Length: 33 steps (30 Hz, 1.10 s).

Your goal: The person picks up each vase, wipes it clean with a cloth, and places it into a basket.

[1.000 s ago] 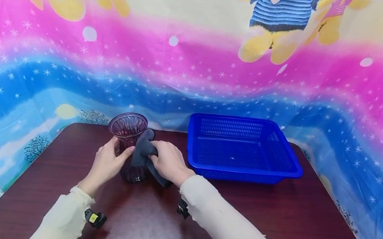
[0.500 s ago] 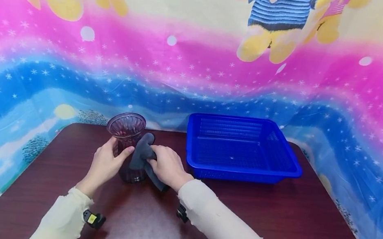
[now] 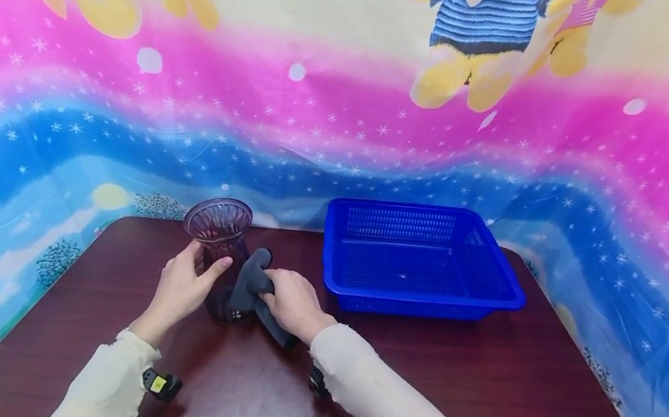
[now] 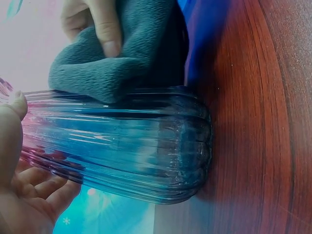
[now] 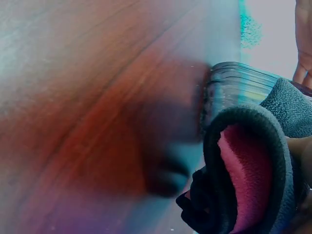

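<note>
A ribbed, see-through purple glass vase [image 3: 232, 249] with a flared rim stands upright on the table. My left hand [image 3: 181, 290] grips its side, thumb towards me and fingers curled round the far side. With my right hand [image 3: 297, 305] I pinch a folded dark grey cloth [image 3: 248, 285] against the vase's lower right side. The left wrist view shows the cloth [image 4: 105, 70] touching the glass. In the right wrist view, a pink inner face shows within the fold of the cloth [image 5: 287, 105], which covers part of the vase [image 5: 239, 87].
A blue plastic basket [image 3: 418, 299] with slatted walls stands at the back right of the dark reddish-brown wooden table [image 3: 254, 398]. Behind the table hangs a printed curtain [image 3: 322, 120]. A small black camera [image 3: 160, 384] is strapped to my left wrist.
My right hand and the cloth have moved down along the vase's side. The left hand keeps its grip, and the vase stays upright in place.
</note>
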{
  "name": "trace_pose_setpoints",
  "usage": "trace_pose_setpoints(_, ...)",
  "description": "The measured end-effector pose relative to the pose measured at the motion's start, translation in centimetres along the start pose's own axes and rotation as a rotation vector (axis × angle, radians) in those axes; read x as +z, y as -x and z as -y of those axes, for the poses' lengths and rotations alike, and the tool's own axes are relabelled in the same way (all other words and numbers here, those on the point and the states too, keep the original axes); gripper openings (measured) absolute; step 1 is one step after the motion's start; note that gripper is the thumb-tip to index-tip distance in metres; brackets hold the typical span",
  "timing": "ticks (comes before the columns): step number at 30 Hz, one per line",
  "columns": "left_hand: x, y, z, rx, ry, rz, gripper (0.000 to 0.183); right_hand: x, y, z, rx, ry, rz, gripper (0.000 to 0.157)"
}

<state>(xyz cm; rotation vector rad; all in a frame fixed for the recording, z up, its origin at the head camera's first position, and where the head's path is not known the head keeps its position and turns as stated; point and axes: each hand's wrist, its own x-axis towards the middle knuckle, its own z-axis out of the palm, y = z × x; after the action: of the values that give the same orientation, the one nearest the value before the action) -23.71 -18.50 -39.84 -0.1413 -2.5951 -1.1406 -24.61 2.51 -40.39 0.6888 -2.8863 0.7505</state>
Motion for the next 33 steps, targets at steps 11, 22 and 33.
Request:
trace_pose_setpoints(11, 0.1, 0.0, 0.3, 0.021, -0.008, -0.028, 0.06, 1.6, 0.5, -1.0, 0.0, 0.01, 0.032, 0.006)
trace_pose_setpoints(22, 0.1, -0.1, 0.1, 0.024, -0.002, -0.026, 0.057, 2.9, 1.0, -1.9, 0.026, 0.068, 0.041, 0.011)
trace_pose_setpoints(33, 0.2, -0.1, 0.3, 0.02, -0.021, -0.026, 0.059, 3.0, 1.0, -2.0, 0.025, 0.057, 0.045, 0.012)
